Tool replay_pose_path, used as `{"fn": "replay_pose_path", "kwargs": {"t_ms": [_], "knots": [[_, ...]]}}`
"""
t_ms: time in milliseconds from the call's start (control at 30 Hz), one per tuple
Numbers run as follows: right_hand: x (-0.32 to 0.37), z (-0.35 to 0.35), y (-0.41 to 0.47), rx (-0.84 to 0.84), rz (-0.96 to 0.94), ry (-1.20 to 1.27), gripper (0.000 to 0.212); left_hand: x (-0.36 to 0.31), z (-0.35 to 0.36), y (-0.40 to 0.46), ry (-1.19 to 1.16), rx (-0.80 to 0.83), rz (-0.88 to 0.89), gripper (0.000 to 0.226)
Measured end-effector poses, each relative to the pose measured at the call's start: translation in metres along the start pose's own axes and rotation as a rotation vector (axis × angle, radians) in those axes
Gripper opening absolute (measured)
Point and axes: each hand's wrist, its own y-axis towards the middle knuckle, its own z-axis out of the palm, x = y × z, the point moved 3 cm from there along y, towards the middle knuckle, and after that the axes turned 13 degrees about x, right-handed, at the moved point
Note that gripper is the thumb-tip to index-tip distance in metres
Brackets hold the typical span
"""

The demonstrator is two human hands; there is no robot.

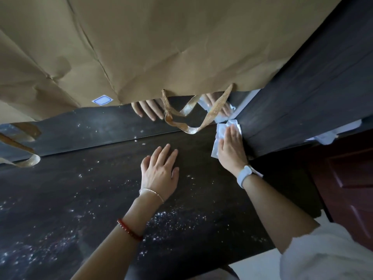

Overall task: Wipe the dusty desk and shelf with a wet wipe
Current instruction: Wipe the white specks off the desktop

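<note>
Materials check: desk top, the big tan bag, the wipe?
Desk: dark wood-grain board, likely laminate, matte, speckled with pale dust. Bag: brown kraft paper, creased, with woven ribbon-like handles. Wipe: thin white nonwoven sheet, crumpled under the right hand.

Paper bag (141, 37): brown, creased, hanging over the far side, filling the top of view
Bag handle (193, 116): gold ribbon, looping down
Sticker (102, 101): white-blue, sitting on bag
Door (347, 178): reddish, panelled, standing right
</note>
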Motion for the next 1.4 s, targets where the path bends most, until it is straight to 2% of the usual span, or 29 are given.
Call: {"fn": "replay_pose_path", "kwargs": {"t_ms": [100, 300, 367, 467, 600, 667, 700, 767, 833, 900, 933, 1000, 1100, 1167, 1200, 1233, 1267, 1333, 1400], "knots": [[-0.006, 0.009, -0.034, -0.005, 0.064, 0.040, 0.055, -0.008, 0.007, 0.013, 0.037, 0.069, -0.033, 0.052], [-0.022, 0.040, -0.121, -0.035, 0.058, -0.060, 0.060, -0.009, 0.013, 0.015, -0.009, 0.037, -0.075, 0.050], [-0.021, 0.036, -0.112, -0.034, 0.026, -0.084, 0.063, -0.009, 0.011, 0.015, -0.007, 0.012, -0.068, 0.049], [-0.017, 0.029, -0.079, -0.012, -0.071, -0.106, 0.055, -0.007, 0.011, 0.014, 0.017, 0.006, -0.059, 0.049], [-0.011, 0.002, -0.011, -0.012, -0.028, 0.076, 0.057, -0.002, 0.007, 0.017, -0.010, 0.023, -0.030, 0.047], [-0.001, 0.000, -0.006, -0.036, -0.057, 0.065, 0.048, 0.006, 0.003, 0.018, -0.021, 0.056, -0.011, 0.046], [0.006, 0.003, -0.019, -0.049, -0.142, 0.036, 0.042, 0.009, 0.000, 0.018, -0.014, 0.074, 0.002, 0.046], [0.026, 0.024, -0.070, 0.005, -0.467, 0.034, 0.037, 0.014, -0.002, 0.019, 0.009, 0.094, 0.013, 0.046], [0.040, 0.053, -0.136, 0.167, -0.810, 0.023, 0.036, 0.015, -0.003, 0.019, 0.024, 0.091, 0.008, 0.046], [0.041, 0.070, -0.173, 0.319, -1.002, -0.031, 0.039, 0.013, -0.002, 0.017, 0.039, 0.090, 0.014, 0.046], [0.036, 0.067, -0.171, 0.355, -1.022, -0.011, 0.039, 0.012, -0.002, 0.017, 0.046, 0.088, 0.017, 0.046], [0.032, 0.043, -0.143, 0.336, -0.926, 0.068, 0.031, 0.012, -0.001, 0.016, 0.061, 0.083, 0.014, 0.046], [0.016, 0.006, -0.083, 0.090, -0.553, 0.167, 0.047, 0.014, 0.000, 0.015, 0.090, 0.082, 0.029, 0.045], [0.008, 0.013, -0.064, -0.053, -0.253, 0.110, 0.054, 0.017, -0.001, 0.016, 0.110, 0.079, 0.050, 0.045], [0.011, 0.027, -0.067, -0.077, -0.156, 0.065, 0.058, 0.018, -0.001, 0.017, 0.119, 0.079, 0.061, 0.044], [0.020, 0.043, -0.079, -0.074, -0.148, 0.045, 0.058, 0.019, -0.001, 0.018, 0.123, 0.079, 0.067, 0.044], [0.032, 0.060, -0.098, -0.040, -0.224, 0.055, 0.057, 0.020, 0.000, 0.018, 0.123, 0.075, 0.063, 0.044], [0.057, 0.087, -0.153, 0.088, -0.496, 0.039, 0.051, 0.020, 0.002, 0.017, 0.124, 0.061, 0.055, 0.044], [0.058, 0.098, -0.198, 0.183, -0.767, -0.086, 0.047, 0.018, 0.004, 0.016, 0.127, 0.059, 0.062, 0.044]]}}
